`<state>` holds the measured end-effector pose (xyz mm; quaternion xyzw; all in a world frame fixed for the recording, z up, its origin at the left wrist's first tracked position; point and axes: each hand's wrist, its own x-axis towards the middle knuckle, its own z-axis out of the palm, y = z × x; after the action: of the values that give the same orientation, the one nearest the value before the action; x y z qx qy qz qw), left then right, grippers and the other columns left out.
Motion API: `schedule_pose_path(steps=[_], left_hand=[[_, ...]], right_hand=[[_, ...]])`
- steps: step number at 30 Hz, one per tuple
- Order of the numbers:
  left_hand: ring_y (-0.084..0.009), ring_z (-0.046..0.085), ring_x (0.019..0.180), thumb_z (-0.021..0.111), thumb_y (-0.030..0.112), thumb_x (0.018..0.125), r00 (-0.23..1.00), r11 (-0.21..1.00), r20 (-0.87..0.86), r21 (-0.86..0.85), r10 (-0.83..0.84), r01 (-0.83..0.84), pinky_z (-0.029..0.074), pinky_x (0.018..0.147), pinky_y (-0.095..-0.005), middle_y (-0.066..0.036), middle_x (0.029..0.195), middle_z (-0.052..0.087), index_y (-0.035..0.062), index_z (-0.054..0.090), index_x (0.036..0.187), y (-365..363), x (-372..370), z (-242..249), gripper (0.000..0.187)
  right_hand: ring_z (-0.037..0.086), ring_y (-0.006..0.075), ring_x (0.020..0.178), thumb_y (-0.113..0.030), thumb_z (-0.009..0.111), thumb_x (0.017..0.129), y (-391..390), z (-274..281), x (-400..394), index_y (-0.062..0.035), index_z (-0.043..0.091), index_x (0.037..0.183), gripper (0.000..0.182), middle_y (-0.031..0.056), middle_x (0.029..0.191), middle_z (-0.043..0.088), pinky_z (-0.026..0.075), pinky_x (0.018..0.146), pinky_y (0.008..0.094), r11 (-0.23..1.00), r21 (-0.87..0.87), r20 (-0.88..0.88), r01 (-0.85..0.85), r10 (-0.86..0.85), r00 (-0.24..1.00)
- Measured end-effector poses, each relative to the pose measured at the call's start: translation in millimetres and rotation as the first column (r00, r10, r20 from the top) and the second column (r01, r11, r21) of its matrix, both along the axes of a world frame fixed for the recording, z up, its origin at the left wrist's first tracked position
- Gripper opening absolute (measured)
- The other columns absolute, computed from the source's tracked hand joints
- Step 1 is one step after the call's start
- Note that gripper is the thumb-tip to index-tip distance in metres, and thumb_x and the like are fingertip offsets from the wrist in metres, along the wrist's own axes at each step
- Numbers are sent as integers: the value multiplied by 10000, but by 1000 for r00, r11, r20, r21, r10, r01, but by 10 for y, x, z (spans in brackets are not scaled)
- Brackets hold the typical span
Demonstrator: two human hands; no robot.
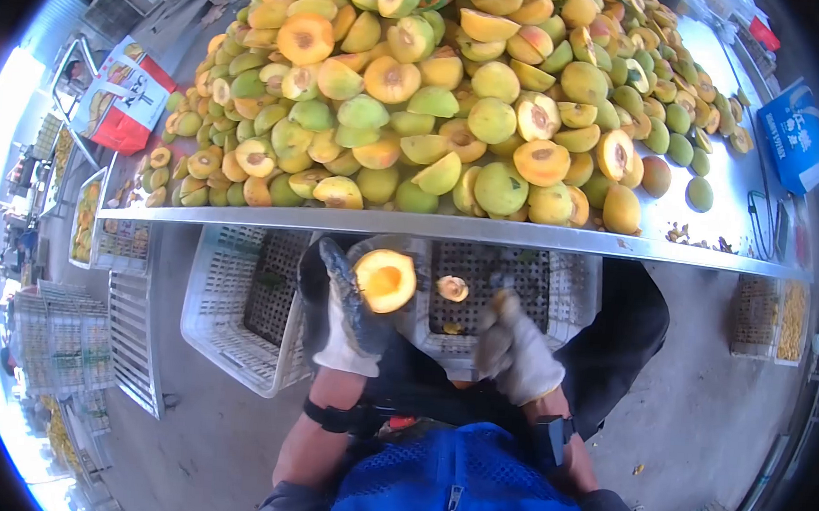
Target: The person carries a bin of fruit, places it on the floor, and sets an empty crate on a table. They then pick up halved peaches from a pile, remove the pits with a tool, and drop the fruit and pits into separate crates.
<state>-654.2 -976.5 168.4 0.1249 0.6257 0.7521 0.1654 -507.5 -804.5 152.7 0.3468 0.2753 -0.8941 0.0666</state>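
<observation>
Below, the gloved left hand [353, 313] curls its fingers around a halved orange-fleshed peach [385, 279], cut face up. Just right of those fingertips a smaller peach piece [452, 288] sits apart, near the gloved right hand [515, 350], fingers closed; what they grip is unclear.

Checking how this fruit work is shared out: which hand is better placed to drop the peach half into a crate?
Left, probably. The left hand already holds the peach half, directly over the white crates. The right hand seems closed on something small that I cannot make out.

Pitted peach half [385, 280], cut-face up
</observation>
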Motion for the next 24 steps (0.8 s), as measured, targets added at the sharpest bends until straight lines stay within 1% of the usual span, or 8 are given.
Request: schedule_pose_path(steps=[1,2,3,5,8,12,17,24], left_hand=[[-214,620,1060,537,445,966,995,994,-51,-67,83,-86,504,961,-359,-129,1195,630,11,531,1284,-222,-61,-57,538],[-212,619,1057,593,359,959,981,975,-102,-135,163,-176,504,955,-347,-134,1201,626,6,530,1289,-443,-122,-113,487],[-219,617,1052,649,258,940,913,942,289,86,289,-325,492,965,-347,-136,1206,619,1,527,1295,-698,-233,-315,455],[-280,606,1073,725,67,823,882,852,-167,-232,441,-470,448,1011,-405,-149,1211,606,16,513,1322,-756,-305,192,545],[-382,570,1101,749,63,715,504,182,-849,-527,-157,-830,448,978,-438,-180,1175,607,100,562,1301,-854,-544,663,616],[-393,591,1056,776,91,700,585,386,-701,-713,-407,-586,481,917,-427,-197,1132,622,101,616,1229,-400,-914,849,552],[-376,626,976,797,195,719,659,323,-390,-919,-643,-228,505,852,-438,-200,1058,643,43,631,1107,-86,-1406,783,449],[-365,638,952,776,248,755,515,396,-526,-850,-677,-348,520,814,-428,-186,1057,643,58,566,1212,-190,-1359,690,538]], right_hand=[[378,108,409,-530,552,950,62,-266,-6,-107,578,859,433,-36,559,441,315,398,240,929,-283,85,239,-224,971],[378,107,417,-527,553,951,93,-462,30,-115,577,865,422,-41,566,439,318,403,244,968,-49,117,246,-240,964],[379,106,426,-525,553,952,96,-574,46,-122,575,872,411,-45,574,437,321,408,247,953,189,136,238,-265,955],[391,106,398,-452,513,987,80,-458,10,-108,549,848,373,-22,545,428,312,393,273,934,316,134,166,-217,967],[402,91,415,-410,520,989,24,-344,-25,-91,570,864,347,-19,574,456,311,392,260,934,350,124,68,-119,985],[406,61,451,-389,536,984,-133,-344,-93,-94,563,858,322,-32,601,469,315,400,234,907,420,95,-34,-7,995],[423,70,443,-341,540,989,-174,-389,-29,-95,567,860,279,-25,605,487,330,402,237,863,502,58,-52,27,998],[578,220,694,-267,535,942,-275,-8,-236,-17,593,1044,276,105,745,577,469,660,380,613,788,-64,-59,178,982]])
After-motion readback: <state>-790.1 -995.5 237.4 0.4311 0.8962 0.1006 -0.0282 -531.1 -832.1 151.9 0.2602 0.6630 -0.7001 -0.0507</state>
